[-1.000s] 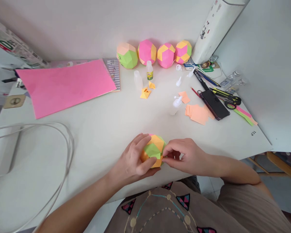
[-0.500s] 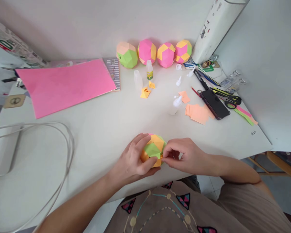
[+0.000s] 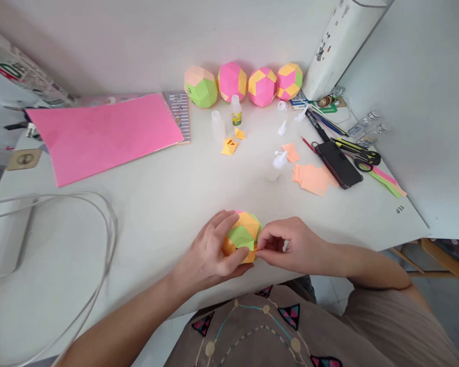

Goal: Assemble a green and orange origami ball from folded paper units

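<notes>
Near the table's front edge, my left hand (image 3: pixel 214 250) is wrapped round a folded paper ball (image 3: pixel 241 236) with green, orange and a little pink on it. Its thumb presses on the ball's lower front. On the ball's right side my right hand (image 3: pixel 286 244) pinches with thumb and forefinger at an orange paper edge. The exact bit between those fingertips is mostly covered. Part of the ball's left side and its underside are hidden by my left hand.
Finished-looking paper balls (image 3: pixel 232 81) line the wall. Glue bottles (image 3: pixel 236 111) and orange folded pieces (image 3: pixel 229 146) lie before them. At right are peach paper squares (image 3: pixel 311 178), a phone (image 3: pixel 339 164) and scissors (image 3: pixel 363 158). Pink sheets (image 3: pixel 107 135) and a cable (image 3: pixel 109 229) lie left.
Almost nothing differs. Both hands keep the same grip on the paper ball, with only a tiny shift of the fingers and the view.
</notes>
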`<state>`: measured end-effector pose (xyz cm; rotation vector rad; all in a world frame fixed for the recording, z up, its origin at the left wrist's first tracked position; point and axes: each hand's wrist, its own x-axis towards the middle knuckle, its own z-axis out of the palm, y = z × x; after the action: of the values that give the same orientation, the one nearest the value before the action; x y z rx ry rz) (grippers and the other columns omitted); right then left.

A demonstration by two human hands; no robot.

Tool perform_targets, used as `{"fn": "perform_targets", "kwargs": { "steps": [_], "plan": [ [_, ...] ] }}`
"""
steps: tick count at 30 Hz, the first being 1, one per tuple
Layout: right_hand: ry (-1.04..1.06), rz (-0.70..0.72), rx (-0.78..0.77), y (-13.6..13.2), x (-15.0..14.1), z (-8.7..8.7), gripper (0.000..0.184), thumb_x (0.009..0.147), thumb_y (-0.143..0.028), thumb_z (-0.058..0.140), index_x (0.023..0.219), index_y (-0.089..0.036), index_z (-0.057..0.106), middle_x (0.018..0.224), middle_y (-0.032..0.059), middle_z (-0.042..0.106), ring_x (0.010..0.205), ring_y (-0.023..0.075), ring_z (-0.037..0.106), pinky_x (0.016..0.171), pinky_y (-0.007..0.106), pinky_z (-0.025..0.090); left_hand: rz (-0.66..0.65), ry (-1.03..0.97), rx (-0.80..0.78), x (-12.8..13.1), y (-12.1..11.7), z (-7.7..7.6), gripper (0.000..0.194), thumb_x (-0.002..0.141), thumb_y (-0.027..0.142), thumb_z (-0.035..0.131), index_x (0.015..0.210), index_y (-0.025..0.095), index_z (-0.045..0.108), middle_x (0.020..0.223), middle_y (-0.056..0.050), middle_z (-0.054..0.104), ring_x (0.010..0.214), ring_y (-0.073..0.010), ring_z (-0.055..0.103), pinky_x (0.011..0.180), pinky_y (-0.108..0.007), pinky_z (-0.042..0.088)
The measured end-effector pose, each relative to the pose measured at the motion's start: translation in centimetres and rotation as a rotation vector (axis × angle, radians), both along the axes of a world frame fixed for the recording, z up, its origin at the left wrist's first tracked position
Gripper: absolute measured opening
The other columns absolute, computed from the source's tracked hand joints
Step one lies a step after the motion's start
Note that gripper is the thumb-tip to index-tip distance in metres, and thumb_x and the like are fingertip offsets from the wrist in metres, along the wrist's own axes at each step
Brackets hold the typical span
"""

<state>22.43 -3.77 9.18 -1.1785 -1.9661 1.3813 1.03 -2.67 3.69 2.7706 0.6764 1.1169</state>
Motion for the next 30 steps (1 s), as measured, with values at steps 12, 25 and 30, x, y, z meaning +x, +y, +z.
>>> {"fn": "perform_targets", "kwargs": {
  "steps": [12, 25, 30],
  "plan": [
    [0.035, 0.059, 0.286, -0.2, -0.1, 0.2, 0.011, 0.079, -0.010, 0.062, 0.070, -0.015, 0.059, 0.058, -0.0041, 0.058, 0.051, 0.0051, 0.048, 0.051, 0.016, 0.040, -0.022, 0.013, -0.077, -0.3, -0.2, 0.1, 0.042, 0.073, 0.023, 0.076, 0.101, 0.020, 0.044, 0.140, -0.018, 0.029, 0.126, -0.0356, 0.041, 0.089, -0.058, 0.053],
    [0.095, 0.005, -0.004, -0.3, -0.1, 0.0, 0.011, 0.081, -0.018, 0.064, 0.071, -0.014, 0.061, 0.058, -0.0023, 0.058, 0.051, 0.0062, 0.050, 0.048, 0.016, 0.043, -0.033, -0.119, -0.351, -0.2, -1.4, 0.3, 0.026, 0.084, 0.011, 0.058, 0.105, 0.022, 0.048, 0.136, -0.013, 0.031, 0.132, -0.0337, 0.032, 0.107, -0.069, 0.031],
    [0.094, 0.014, -0.006, -0.3, -0.1, 0.1, 0.009, 0.080, -0.016, 0.064, 0.071, -0.014, 0.061, 0.058, -0.0020, 0.058, 0.051, 0.0066, 0.050, 0.049, 0.017, 0.043, -0.024, -0.114, -0.380, 0.0, -1.7, 0.6, 0.027, 0.083, 0.008, 0.057, 0.105, 0.021, 0.048, 0.135, -0.013, 0.030, 0.131, -0.0313, 0.032, 0.108, -0.067, 0.032]
  ]
}}
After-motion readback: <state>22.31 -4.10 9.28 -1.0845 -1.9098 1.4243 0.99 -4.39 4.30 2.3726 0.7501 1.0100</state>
